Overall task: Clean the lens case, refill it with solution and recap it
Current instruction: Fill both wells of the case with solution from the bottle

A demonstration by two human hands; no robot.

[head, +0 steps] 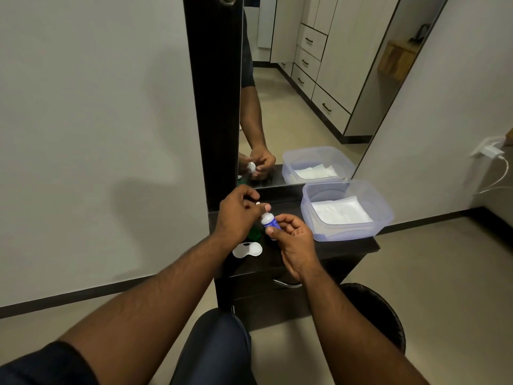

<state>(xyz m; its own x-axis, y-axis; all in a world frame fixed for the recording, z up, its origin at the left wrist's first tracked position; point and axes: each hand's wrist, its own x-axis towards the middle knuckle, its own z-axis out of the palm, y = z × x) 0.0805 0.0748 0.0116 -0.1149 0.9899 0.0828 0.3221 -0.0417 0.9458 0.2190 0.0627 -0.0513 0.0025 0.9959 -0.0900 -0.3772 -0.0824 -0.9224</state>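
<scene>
My right hand (293,243) holds a small white solution bottle (269,221) with a blue label, upright above the dark dresser top (330,250). My left hand (238,215) is at the bottle's top, its fingertips pinched on a small white cap (258,203). The white lens case (247,250) lies open on the dresser, just below my left wrist. A green cap (254,234) sits beside it, partly hidden by my left hand.
A clear plastic tub (384,215) with folded white tissue stands on the dresser's right side. A mirror (305,87) rises behind it. A black bin (380,315) sits on the floor at lower right; a charger (490,150) is plugged into the right wall.
</scene>
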